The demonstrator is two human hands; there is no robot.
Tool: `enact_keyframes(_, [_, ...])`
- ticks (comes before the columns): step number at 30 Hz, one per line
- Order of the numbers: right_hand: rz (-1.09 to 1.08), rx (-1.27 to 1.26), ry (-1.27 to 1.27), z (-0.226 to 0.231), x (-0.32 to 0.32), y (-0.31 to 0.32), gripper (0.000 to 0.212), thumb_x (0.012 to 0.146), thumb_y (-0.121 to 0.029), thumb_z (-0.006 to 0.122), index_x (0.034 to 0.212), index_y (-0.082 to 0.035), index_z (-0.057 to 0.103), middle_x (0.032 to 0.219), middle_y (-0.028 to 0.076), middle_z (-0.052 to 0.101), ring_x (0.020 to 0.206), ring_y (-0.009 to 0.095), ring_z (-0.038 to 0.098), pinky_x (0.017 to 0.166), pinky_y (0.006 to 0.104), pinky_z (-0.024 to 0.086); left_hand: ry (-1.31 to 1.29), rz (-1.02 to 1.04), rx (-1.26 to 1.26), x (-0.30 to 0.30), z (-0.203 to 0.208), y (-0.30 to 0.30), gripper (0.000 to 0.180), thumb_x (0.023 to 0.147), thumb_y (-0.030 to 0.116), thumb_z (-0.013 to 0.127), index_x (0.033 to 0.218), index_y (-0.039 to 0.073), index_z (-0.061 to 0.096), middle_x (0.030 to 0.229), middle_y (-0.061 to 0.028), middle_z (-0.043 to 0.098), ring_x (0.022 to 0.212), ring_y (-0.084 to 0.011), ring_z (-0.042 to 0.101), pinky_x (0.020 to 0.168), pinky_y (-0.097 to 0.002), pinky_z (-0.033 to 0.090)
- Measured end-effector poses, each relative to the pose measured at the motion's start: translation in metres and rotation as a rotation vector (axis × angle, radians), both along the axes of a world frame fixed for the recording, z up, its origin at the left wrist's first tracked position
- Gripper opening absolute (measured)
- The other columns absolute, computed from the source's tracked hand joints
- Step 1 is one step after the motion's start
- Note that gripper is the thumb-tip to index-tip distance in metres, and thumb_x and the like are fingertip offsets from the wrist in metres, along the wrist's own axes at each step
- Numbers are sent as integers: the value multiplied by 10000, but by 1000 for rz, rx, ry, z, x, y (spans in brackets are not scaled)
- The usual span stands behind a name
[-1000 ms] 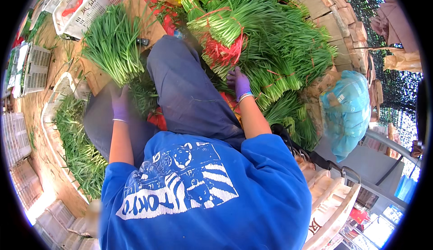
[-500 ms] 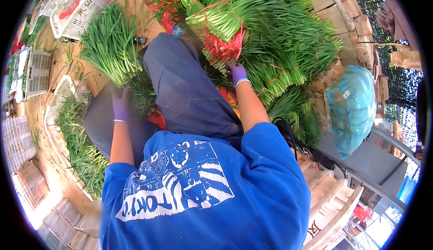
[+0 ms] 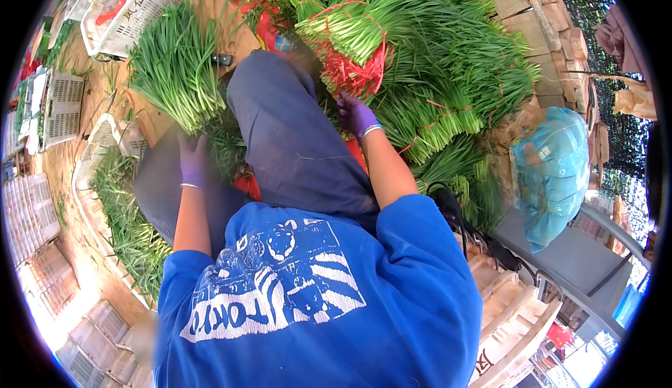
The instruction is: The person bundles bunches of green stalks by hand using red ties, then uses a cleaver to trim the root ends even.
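Observation:
My left hand (image 3: 192, 160), in a purple glove, is just below the cut stem ends of a loose bunch of garlic chives (image 3: 175, 66). Its thumb and fingers are apart, slightly blurred. My right hand (image 3: 358, 116), gloved the same way, is beside a tangle of red ties (image 3: 357, 73), with its fingers drawn together at the tips. Whatever they may hold is too small to make out. The ties lie under the stem ends of a tied chive bundle (image 3: 350, 31), on top of a large heap of bundled chives (image 3: 455, 73).
Loose chives fill a white crate (image 3: 105, 199) at my left. White plastic baskets (image 3: 133, 10) stand at the far left. A small black object (image 3: 222, 59) lies near the loose bunch. A blue-wrapped sack (image 3: 549, 171) stands at the right, near a grey surface (image 3: 567, 248).
My right hand has shifted left along the near side of the red ties, and its fingers have drawn together. My left hand stays by the stem ends of the loose bunch.

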State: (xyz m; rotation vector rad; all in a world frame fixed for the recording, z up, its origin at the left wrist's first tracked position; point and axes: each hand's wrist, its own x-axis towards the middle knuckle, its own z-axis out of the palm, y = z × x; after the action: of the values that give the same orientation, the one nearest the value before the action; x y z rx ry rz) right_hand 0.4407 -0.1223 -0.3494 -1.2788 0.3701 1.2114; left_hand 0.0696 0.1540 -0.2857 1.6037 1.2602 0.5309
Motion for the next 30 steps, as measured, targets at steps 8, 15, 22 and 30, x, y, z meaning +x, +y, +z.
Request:
enact_keyframes(8, [-326, 134, 40, 9, -2, 27, 235, 952, -403, 608, 989, -171, 624, 634, -103, 475, 511, 87, 373, 562, 314, 331, 147, 41, 31, 0, 10, -6, 899, 897, 256, 713, 1549, 25, 139, 1229, -234, 621, 1107, -227, 618, 957, -297, 463])
enact_keyframes(15, [-287, -3, 88, -12, -30, 4, 238, 968, -247, 545, 1143, -145, 668, 815, -37, 630, 713, 138, 538, 745, 262, 443, 154, 26, 6, 8, 15, -10, 871, 896, 242, 700, 1547, 28, 162, 1226, -217, 632, 1085, -229, 623, 950, -308, 470])
enact_keyframes(22, [242, 161, 365, -2, -58, -1, 285, 957, -212, 551, 1148, -41, 676, 1065, 122, 717, 912, 276, 681, 872, 390, 543, 131, -27, 58, 9, 1, -7, 842, 891, 221, 698, 1541, 40, 195, 1221, -219, 629, 1075, -228, 625, 920, -311, 487])
enact_keyframes(30, [522, 13, -203, 40, -74, -6, 269, 922, -191, 598, 1093, -2, 686, 1020, 141, 725, 845, 275, 687, 835, 389, 541, 249, -59, 49, 5, 23, -14, 628, 912, 316, 662, 1397, -21, 448, 1025, -174, 712, 906, -202, 679, 816, -312, 518])
